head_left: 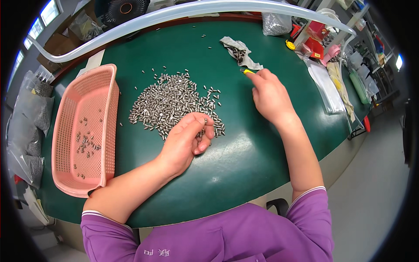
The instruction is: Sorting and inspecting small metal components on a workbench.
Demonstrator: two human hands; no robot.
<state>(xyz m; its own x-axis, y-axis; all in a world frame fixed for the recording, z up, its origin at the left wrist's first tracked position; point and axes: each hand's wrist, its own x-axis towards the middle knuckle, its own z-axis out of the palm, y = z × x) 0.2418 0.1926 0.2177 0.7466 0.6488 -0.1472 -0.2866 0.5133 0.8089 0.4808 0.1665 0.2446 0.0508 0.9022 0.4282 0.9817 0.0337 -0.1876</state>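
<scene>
A large heap of small shiny metal pins [168, 98] lies in the middle of the green table. At its near right edge, my left hand [185, 139] is curled with the fingers closed round several of these pins, and one shows by the thumb tip. My right hand [273, 96], to the right of the heap, grips a slim yellow-and-black tool [247, 71] between thumb and fingers. Most of the tool is hidden by the hand, so its kind is unclear. Just beyond its tip lies a crumpled whitish cloth [245, 57] with several darker small parts on it.
On the left stands a pink perforated basket [112, 131] with several pins inside. Clear bags of metal parts [30, 131] line the far left. A pale curved tube [192, 9] spans the back edge. White plastic bags [325, 87] and a red box [315, 47] are at the right.
</scene>
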